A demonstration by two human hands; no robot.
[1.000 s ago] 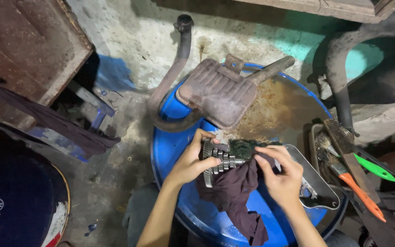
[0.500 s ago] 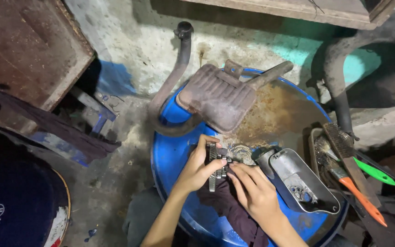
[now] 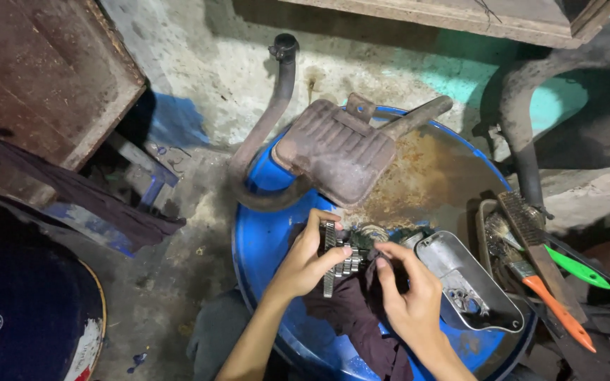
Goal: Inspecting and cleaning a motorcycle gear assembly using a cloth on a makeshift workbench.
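Observation:
My left hand grips a greasy metal gear cluster over the top of a blue drum. My right hand presses a dark maroon rag against the gear part, fingers curled on the cloth. The rag hangs down between both hands onto the drum top. A grey metal engine cover lies just right of my right hand.
A rusty exhaust muffler with a curved pipe lies on the drum's far side. At the right, a tray holds a wire brush and tools with orange and green handles. A dark drum stands at the lower left.
My right hand slid left from the rag's right end onto the gear part, uncovering the grey engine cover. My left hand kept its hold.

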